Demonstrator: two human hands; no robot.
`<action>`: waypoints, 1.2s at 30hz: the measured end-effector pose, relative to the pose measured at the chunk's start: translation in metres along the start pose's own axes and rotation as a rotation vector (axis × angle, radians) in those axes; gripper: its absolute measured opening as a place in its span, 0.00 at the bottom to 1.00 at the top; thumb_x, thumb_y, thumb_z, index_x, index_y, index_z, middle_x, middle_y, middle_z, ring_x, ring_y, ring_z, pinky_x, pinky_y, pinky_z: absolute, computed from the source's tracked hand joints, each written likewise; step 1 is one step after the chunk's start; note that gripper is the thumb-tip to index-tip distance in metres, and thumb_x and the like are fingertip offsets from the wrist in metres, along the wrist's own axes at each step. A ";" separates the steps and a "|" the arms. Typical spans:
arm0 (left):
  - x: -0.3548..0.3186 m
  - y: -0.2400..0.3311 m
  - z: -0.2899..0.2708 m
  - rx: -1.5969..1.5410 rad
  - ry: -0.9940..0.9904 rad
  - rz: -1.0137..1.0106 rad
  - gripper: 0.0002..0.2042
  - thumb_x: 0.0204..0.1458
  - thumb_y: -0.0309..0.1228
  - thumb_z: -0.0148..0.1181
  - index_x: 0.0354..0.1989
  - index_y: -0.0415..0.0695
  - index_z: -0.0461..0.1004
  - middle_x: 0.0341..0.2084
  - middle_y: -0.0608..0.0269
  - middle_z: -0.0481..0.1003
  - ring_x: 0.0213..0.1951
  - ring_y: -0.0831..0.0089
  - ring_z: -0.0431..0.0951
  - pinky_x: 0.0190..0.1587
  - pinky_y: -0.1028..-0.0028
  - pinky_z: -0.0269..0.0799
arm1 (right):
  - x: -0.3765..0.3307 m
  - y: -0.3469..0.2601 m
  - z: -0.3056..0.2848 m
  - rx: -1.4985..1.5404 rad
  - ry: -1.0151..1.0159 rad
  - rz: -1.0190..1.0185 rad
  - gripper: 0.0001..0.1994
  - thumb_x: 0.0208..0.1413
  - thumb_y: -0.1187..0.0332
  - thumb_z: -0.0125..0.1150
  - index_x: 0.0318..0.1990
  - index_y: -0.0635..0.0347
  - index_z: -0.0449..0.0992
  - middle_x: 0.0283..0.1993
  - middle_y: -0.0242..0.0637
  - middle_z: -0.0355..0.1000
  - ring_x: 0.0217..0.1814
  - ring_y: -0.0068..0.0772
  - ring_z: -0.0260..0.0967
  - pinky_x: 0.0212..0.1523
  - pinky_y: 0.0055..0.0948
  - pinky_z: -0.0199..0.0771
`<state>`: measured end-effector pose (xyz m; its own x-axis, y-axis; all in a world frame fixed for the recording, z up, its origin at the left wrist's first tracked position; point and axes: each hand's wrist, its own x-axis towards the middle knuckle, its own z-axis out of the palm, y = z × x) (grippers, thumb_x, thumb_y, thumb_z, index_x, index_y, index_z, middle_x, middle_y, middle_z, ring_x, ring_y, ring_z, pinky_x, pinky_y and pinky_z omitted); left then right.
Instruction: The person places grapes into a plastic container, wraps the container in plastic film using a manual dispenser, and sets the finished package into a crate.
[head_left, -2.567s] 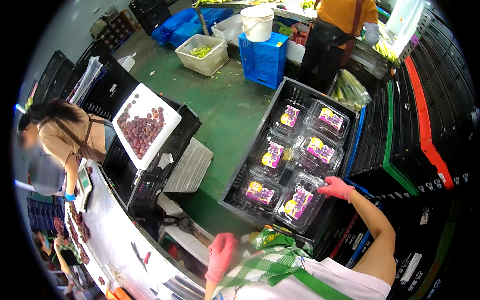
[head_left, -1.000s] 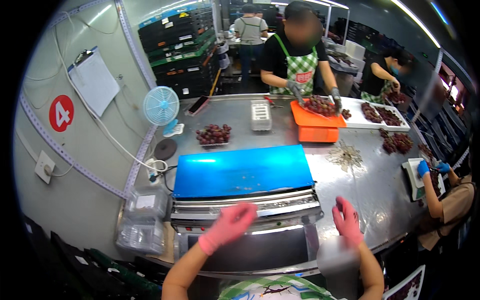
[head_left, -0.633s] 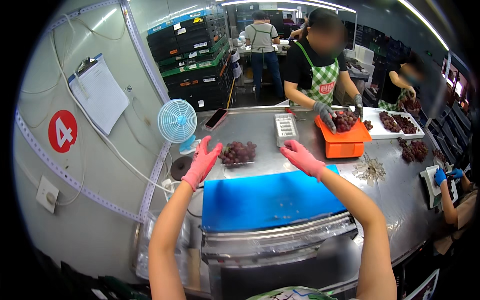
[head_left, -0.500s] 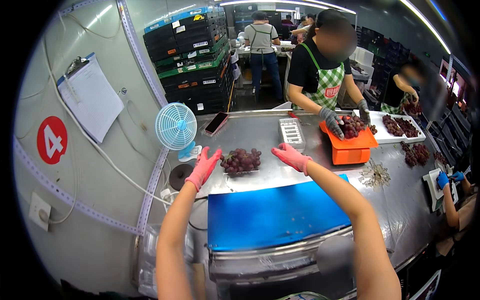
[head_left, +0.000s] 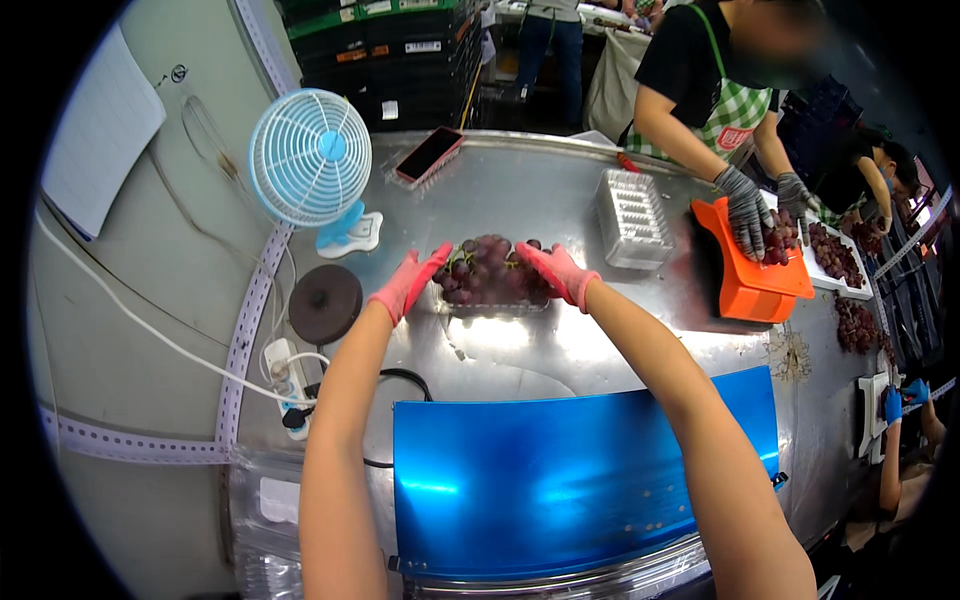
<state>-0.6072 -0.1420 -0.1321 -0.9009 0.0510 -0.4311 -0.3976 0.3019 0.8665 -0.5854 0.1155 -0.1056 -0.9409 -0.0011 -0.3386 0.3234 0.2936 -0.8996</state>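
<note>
A clear plastic punnet of dark red grapes [head_left: 490, 272] sits on the metal table in front of me, the fruit heaped above its rim. My left hand [head_left: 410, 283], in a pink glove, presses against the punnet's left end with fingers stretched along the grapes. On the opposite end my right hand [head_left: 560, 275], also pink-gloved, lays its fingers over the grapes. Together the two hands clasp the punnet between them. Both thumbs are hard to make out.
Nearest me is a blue sheet-topped device [head_left: 560, 470]. A blue fan [head_left: 310, 160], phone [head_left: 430, 155] and dark round disc [head_left: 325, 303] lie leftward. Rightward are empty clear punnets [head_left: 635, 220] and an orange scale [head_left: 755, 270], where a co-worker's grey gloves handle grapes.
My hands have closed in from both sides onto the punnet, having been apart from it. The view has tilted down, and the table looks nearer.
</note>
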 end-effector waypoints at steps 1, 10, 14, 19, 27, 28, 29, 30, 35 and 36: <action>-0.002 0.002 0.001 0.032 0.002 -0.018 0.48 0.42 0.61 0.55 0.64 0.39 0.44 0.58 0.50 0.57 0.57 0.59 0.59 0.53 0.60 0.59 | 0.003 0.001 0.004 0.040 -0.006 0.035 0.43 0.42 0.42 0.60 0.53 0.76 0.60 0.48 0.49 0.67 0.49 0.36 0.66 0.47 0.30 0.67; -0.016 0.013 0.016 0.048 -0.298 -0.026 0.25 0.44 0.55 0.60 0.35 0.43 0.72 0.26 0.67 0.72 0.27 0.76 0.71 0.28 0.76 0.67 | 0.005 0.023 0.002 0.032 -0.013 0.118 0.51 0.35 0.54 0.71 0.60 0.74 0.44 0.63 0.46 0.55 0.61 0.36 0.58 0.56 0.29 0.63; -0.041 0.016 0.022 0.040 -0.226 -0.049 0.25 0.45 0.53 0.60 0.40 0.41 0.71 0.32 0.64 0.73 0.32 0.74 0.73 0.35 0.72 0.72 | -0.031 -0.003 -0.004 0.045 -0.033 0.121 0.51 0.36 0.56 0.70 0.61 0.75 0.42 0.64 0.46 0.54 0.61 0.35 0.58 0.57 0.28 0.62; -0.078 0.050 0.031 0.095 -0.124 -0.002 0.32 0.43 0.57 0.60 0.46 0.41 0.67 0.41 0.59 0.71 0.42 0.69 0.71 0.42 0.66 0.69 | -0.065 -0.039 -0.033 0.019 -0.046 0.073 0.50 0.37 0.56 0.69 0.60 0.78 0.42 0.60 0.51 0.57 0.55 0.36 0.64 0.52 0.28 0.66; -0.214 0.123 0.056 0.011 -0.180 0.133 0.32 0.42 0.58 0.60 0.43 0.40 0.69 0.35 0.63 0.72 0.36 0.72 0.71 0.37 0.70 0.68 | -0.203 -0.111 -0.104 -0.031 -0.137 -0.044 0.31 0.45 0.49 0.62 0.44 0.72 0.68 0.38 0.44 0.72 0.38 0.31 0.70 0.35 0.30 0.72; -0.237 0.129 0.064 -0.019 -0.212 0.148 0.30 0.43 0.58 0.59 0.41 0.41 0.71 0.33 0.65 0.73 0.35 0.73 0.72 0.36 0.71 0.68 | -0.216 -0.108 -0.116 -0.097 -0.141 0.022 0.33 0.46 0.47 0.60 0.46 0.72 0.66 0.40 0.44 0.71 0.39 0.31 0.70 0.35 0.31 0.71; -0.251 0.126 0.068 -0.015 -0.197 0.113 0.28 0.44 0.58 0.58 0.39 0.43 0.72 0.33 0.66 0.73 0.34 0.74 0.71 0.34 0.72 0.67 | -0.230 -0.105 -0.117 -0.104 -0.101 0.055 0.35 0.47 0.45 0.57 0.49 0.71 0.64 0.42 0.44 0.70 0.41 0.33 0.70 0.37 0.32 0.71; -0.273 0.125 0.073 -0.032 -0.208 0.093 0.28 0.44 0.58 0.57 0.40 0.43 0.72 0.32 0.66 0.74 0.33 0.75 0.71 0.33 0.71 0.66 | -0.248 -0.103 -0.122 -0.093 -0.122 0.065 0.34 0.48 0.45 0.57 0.49 0.71 0.64 0.43 0.44 0.70 0.41 0.34 0.70 0.37 0.33 0.71; -0.333 0.099 0.122 -0.038 -0.291 0.060 0.27 0.45 0.57 0.58 0.37 0.42 0.73 0.31 0.65 0.74 0.34 0.73 0.71 0.34 0.69 0.67 | -0.329 -0.058 -0.156 -0.019 -0.176 0.130 0.41 0.46 0.42 0.58 0.55 0.71 0.56 0.49 0.46 0.67 0.46 0.38 0.68 0.42 0.39 0.70; -0.343 0.091 0.128 -0.043 -0.296 0.038 0.27 0.44 0.57 0.58 0.36 0.41 0.73 0.31 0.64 0.73 0.33 0.73 0.71 0.34 0.69 0.68 | -0.339 -0.047 -0.157 -0.016 -0.168 0.153 0.45 0.44 0.41 0.59 0.58 0.71 0.51 0.51 0.48 0.65 0.48 0.40 0.67 0.44 0.40 0.69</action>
<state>-0.3121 -0.0099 0.0619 -0.8280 0.3388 -0.4469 -0.3769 0.2539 0.8908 -0.2973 0.2525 0.0950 -0.8506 -0.1136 -0.5134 0.4584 0.3181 -0.8299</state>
